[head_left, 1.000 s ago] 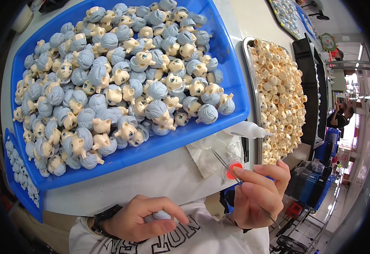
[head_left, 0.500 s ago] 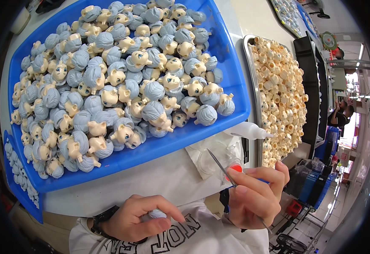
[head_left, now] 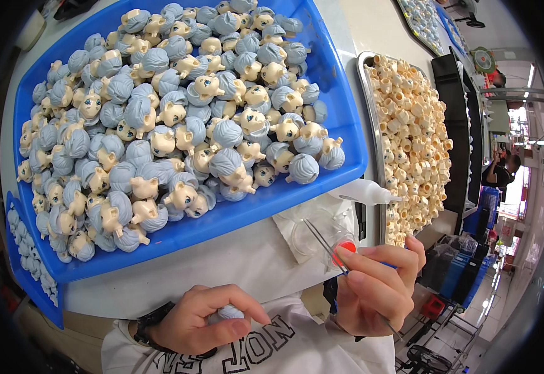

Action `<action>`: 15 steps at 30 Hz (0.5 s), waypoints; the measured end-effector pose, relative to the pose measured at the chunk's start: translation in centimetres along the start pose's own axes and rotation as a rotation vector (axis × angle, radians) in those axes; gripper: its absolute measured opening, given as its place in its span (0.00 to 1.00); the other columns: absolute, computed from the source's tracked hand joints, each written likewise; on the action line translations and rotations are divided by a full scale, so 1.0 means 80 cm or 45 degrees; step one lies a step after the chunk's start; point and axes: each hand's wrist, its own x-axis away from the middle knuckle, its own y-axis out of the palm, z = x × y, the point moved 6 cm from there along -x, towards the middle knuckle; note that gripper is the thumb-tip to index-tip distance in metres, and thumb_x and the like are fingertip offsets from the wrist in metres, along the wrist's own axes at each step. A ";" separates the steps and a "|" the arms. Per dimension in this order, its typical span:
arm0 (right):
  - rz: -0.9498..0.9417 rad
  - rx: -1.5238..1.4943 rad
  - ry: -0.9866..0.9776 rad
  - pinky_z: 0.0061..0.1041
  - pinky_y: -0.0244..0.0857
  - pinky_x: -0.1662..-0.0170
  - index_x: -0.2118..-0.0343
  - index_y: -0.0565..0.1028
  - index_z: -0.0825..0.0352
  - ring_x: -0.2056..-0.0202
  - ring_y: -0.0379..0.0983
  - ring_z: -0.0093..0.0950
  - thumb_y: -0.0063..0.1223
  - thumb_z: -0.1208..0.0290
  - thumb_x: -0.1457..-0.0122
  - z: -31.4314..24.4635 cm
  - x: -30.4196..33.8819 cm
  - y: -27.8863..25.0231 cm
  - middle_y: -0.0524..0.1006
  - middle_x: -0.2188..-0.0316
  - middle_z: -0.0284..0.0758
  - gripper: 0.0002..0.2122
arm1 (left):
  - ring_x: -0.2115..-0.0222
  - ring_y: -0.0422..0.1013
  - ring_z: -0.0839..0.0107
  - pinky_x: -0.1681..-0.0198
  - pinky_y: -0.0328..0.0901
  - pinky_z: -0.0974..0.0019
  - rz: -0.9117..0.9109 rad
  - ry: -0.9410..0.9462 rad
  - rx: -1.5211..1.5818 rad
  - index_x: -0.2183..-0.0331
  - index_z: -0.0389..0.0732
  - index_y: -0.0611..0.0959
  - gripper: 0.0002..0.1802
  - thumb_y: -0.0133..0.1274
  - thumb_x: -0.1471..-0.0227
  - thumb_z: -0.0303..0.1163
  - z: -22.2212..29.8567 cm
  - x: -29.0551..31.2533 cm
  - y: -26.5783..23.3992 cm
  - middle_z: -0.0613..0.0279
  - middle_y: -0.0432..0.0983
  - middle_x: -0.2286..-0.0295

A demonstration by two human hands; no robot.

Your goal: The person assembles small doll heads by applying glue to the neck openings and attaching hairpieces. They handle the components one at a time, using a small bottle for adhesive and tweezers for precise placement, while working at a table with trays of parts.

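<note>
My left hand (head_left: 213, 319) is closed around a small grey-blue hair piece (head_left: 230, 312), mostly hidden by the fingers and thumb. A pair of thin metal tweezers (head_left: 332, 252) is pinched in my right hand (head_left: 381, 283), their tips slightly apart and pointing up and left. Those tips appear over a small clear dish (head_left: 303, 242) standing on a white tissue (head_left: 289, 229); whether they touch it I cannot tell. Just behind my right fingers is a clear container with a red part (head_left: 345, 247).
A large blue tray (head_left: 222, 232) heaped with doll heads with grey-blue hair fills the left. To the right stand a metal tray (head_left: 381, 181) of cream face parts and a white squeeze bottle (head_left: 365, 193). A smaller blue tray (head_left: 54, 311) holds grey-blue pieces. Another person (head_left: 502, 171) is far right.
The tweezers' tips have parted a little; before, they looked like one line. Both hands have stayed nearly in place.
</note>
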 end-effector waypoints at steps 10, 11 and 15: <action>0.028 -0.009 0.010 0.40 0.45 0.49 0.68 0.67 0.60 0.75 0.68 0.27 0.55 0.72 0.52 -0.002 0.003 -0.002 0.79 0.76 0.37 0.10 | 0.82 0.65 0.79 0.78 0.60 0.76 0.015 0.039 -0.001 0.68 0.30 0.75 0.17 0.48 0.47 0.38 0.002 -0.001 0.001 0.60 0.72 0.82; 0.030 -0.010 0.013 0.40 0.45 0.49 0.68 0.67 0.60 0.75 0.68 0.27 0.55 0.72 0.52 -0.002 0.003 -0.001 0.79 0.76 0.37 0.10 | 0.82 0.65 0.79 0.78 0.60 0.76 0.017 0.034 -0.001 0.68 0.30 0.75 0.17 0.48 0.47 0.38 0.002 -0.001 0.001 0.60 0.72 0.82; 0.035 -0.010 0.014 0.40 0.45 0.49 0.68 0.67 0.60 0.75 0.69 0.27 0.55 0.72 0.52 -0.003 0.003 0.000 0.79 0.77 0.37 0.10 | 0.82 0.65 0.79 0.78 0.60 0.76 0.018 0.026 -0.001 0.68 0.30 0.75 0.17 0.47 0.47 0.37 0.001 0.000 0.001 0.60 0.71 0.81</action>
